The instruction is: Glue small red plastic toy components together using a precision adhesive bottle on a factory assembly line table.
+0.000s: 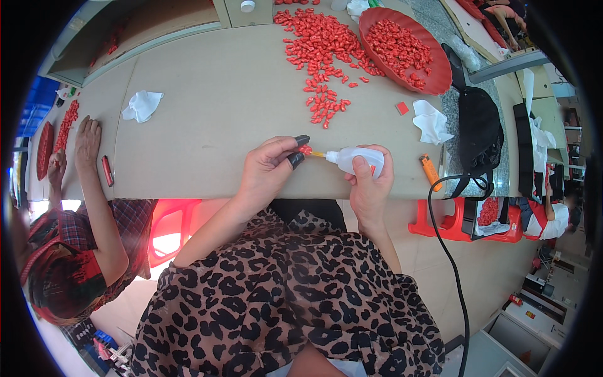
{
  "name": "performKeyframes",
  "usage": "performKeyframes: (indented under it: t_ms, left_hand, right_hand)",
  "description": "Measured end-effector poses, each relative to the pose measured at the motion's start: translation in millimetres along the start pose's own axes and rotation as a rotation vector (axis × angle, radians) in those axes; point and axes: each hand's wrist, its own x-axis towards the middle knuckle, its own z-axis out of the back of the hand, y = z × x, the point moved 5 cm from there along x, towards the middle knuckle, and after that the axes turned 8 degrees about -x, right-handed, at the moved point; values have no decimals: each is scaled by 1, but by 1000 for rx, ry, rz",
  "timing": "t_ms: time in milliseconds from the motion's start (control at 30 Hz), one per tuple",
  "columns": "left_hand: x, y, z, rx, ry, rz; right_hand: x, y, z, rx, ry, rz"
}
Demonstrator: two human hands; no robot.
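Between thumb and forefinger, both in black finger covers, my left hand (267,168) pinches a small glossy red piece (306,150). My right hand (372,188) grips a white squeeze bottle (357,161) lying sideways, with its thin yellowish nozzle (318,154) pointing left at the red piece. The nozzle tip is at the piece or very near it; whether they touch I cannot tell. Beyond my hands, many similar red pieces (323,47) lie in a loose spread on the table. More of them fill a scalloped red tray (440,69) at the far right.
Crumpled white tissues lie left (142,106) and right (431,122) on the table (207,94). An orange lighter (431,172) is near the right edge, beside a black bag (480,129) and a hanging black cable (447,251). At left, a co-worker's arm (94,182) rests on the table near a red lighter-like object (107,171).
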Motion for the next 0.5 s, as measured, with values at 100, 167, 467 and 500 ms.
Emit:
performKeyframes:
  t_ms: [100, 167, 467, 500]
  left_hand:
    - [0, 0, 0, 10, 0, 6]
    - [0, 0, 0, 4, 0, 7]
    - [0, 0, 0, 6, 4, 3]
    - [0, 0, 0, 22, 6, -3]
  right_hand:
    - [0, 0, 0, -3, -3, -3]
    - [0, 0, 1, -2, -9, -3]
    - [0, 0, 1, 27, 32, -22]
    - [0, 0, 0, 27, 30, -24]
